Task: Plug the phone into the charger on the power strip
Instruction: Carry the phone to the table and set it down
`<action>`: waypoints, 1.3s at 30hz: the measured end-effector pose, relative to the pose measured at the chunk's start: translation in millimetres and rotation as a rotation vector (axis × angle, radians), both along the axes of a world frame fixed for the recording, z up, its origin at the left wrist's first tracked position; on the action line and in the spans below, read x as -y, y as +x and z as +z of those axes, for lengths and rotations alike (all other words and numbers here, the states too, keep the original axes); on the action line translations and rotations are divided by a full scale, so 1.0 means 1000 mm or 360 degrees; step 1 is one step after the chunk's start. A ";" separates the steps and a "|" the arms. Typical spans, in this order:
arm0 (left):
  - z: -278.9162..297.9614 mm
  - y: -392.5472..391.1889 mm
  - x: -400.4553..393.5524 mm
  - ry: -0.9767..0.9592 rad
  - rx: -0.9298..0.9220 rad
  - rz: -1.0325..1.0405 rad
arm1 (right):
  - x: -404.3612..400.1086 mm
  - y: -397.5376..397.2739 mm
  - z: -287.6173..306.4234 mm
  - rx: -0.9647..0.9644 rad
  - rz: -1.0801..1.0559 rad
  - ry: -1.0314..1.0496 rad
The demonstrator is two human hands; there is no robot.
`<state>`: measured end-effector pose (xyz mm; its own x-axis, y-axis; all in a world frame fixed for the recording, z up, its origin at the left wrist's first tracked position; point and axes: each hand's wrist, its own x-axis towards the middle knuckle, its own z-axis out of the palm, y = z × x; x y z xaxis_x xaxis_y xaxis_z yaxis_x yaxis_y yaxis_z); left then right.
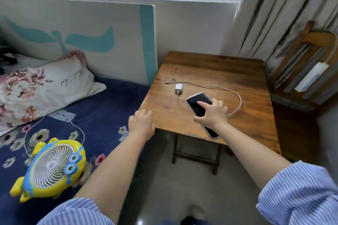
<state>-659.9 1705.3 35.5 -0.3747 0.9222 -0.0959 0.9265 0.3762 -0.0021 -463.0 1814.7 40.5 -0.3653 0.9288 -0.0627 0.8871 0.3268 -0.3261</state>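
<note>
A black phone [198, 104] lies screen-up on the wooden table [247, 120], its near end poking past the front edge. My right hand [213, 113] rests on top of it, fingers spread around its sides. A white charger block [178, 87] lies on the table just beyond the phone, and its pale cable [237, 97] loops round to the right. A white power strip [311, 76] rests on the wooden chair [300, 55] to the right. My left hand [141, 122] hovers at the table's left front corner, fingers loosely curled, holding nothing.
A bed with a dark blue floral sheet [102, 115] is on the left, with a floral pillow [42, 87] and a yellow cartoon fan [53, 168] with its white cord. A curtain [274, 14] hangs behind the chair. Grey floor lies below the table.
</note>
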 end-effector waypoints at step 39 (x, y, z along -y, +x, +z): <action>-0.154 -0.107 -0.171 -0.0243 0.0124 0.0206 | -0.165 -0.160 -0.177 0.0182 0.0581 -0.0372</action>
